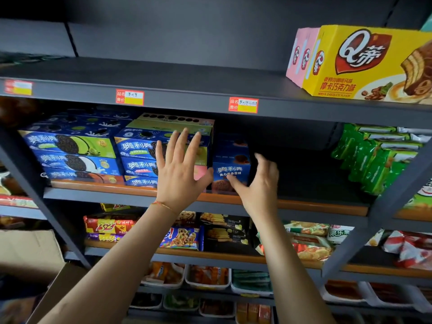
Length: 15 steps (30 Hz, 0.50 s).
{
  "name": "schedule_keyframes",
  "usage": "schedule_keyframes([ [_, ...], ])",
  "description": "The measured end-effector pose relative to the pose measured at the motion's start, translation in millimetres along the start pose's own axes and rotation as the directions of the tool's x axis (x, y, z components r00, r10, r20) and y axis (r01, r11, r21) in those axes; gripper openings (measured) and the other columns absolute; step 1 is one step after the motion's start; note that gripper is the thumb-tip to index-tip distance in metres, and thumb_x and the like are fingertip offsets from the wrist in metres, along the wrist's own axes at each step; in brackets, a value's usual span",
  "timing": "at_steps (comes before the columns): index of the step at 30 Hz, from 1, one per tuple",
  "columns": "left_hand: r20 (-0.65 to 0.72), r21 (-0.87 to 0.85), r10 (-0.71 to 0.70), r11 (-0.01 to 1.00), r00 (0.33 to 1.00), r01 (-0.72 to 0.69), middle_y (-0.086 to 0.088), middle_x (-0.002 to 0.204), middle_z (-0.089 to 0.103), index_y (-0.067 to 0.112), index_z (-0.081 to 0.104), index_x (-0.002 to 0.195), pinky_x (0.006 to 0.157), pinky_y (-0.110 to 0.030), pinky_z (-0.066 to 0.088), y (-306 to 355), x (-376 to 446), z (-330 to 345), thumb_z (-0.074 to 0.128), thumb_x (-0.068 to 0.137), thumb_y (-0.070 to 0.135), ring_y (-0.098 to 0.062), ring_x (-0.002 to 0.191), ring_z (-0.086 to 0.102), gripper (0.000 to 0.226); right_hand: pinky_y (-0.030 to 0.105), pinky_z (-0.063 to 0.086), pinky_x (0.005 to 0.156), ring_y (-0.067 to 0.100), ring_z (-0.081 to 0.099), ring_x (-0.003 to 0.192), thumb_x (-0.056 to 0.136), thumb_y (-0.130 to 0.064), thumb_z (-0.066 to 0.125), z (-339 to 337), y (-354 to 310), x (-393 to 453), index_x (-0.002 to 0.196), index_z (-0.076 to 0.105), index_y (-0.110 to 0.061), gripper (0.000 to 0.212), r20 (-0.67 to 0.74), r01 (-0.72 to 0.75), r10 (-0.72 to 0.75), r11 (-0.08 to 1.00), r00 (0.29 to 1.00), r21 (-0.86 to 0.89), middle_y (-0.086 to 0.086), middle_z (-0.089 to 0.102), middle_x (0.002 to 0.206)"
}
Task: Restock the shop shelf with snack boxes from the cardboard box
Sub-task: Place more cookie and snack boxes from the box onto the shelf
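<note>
Shelf (304, 203): box (230, 170) behind hands.

Both hands raised before the middle tier of a shop shelf (210, 202).

On that tier, stacked cookie boxes (70, 155) stand at the left, a second stack (138, 157) just right of them, then a narrow box (230, 170); snack bags (374, 160) sit well apart at the right. The left hand (180, 174) lies before the second stack, the right hand (259, 183) at the narrow box's right edge. A cake box (364, 61) rests on the tier above, right. A cardboard box (25, 251) sits lower left.
</note>
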<state>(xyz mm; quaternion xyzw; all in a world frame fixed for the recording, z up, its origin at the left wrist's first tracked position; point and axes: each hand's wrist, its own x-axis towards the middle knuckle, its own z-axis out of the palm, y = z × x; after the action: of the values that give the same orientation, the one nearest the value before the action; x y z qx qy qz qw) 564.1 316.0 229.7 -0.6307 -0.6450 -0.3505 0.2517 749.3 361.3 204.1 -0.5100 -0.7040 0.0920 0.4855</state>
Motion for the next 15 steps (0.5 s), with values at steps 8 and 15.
schedule_keyframes([
  [8,-0.007,-0.336,-0.304,0.898,0.953,0.284,0.002,0.063,0.062,0.018,0.070,0.078,0.051,-0.040,0.049,-75,-65,-41,0.051,0.089,0.035,-0.026,0.058,0.061,0.028,0.023,0.041,0.051,0.015,0.057,0.054,0.094,-0.023,0.064,58,-81,-58,0.070,0.061,-0.018,0.024,0.487,-0.282,0.001,0.816,0.873,0.504,0.008,0.060,0.059],
  [15,0.580,-0.191,-0.627,0.516,0.520,0.835,0.004,0.079,0.071,0.029,0.070,0.088,0.079,-0.038,0.055,-266,-207,-74,0.057,0.084,0.049,-0.022,0.082,0.069,0.024,0.023,0.046,0.060,0.005,0.061,0.063,0.096,-0.022,0.061,234,-168,-147,0.082,0.068,-0.014,0.018,0.886,-0.362,-0.010,0.911,0.463,0.199,0.004,0.069,0.072],
])
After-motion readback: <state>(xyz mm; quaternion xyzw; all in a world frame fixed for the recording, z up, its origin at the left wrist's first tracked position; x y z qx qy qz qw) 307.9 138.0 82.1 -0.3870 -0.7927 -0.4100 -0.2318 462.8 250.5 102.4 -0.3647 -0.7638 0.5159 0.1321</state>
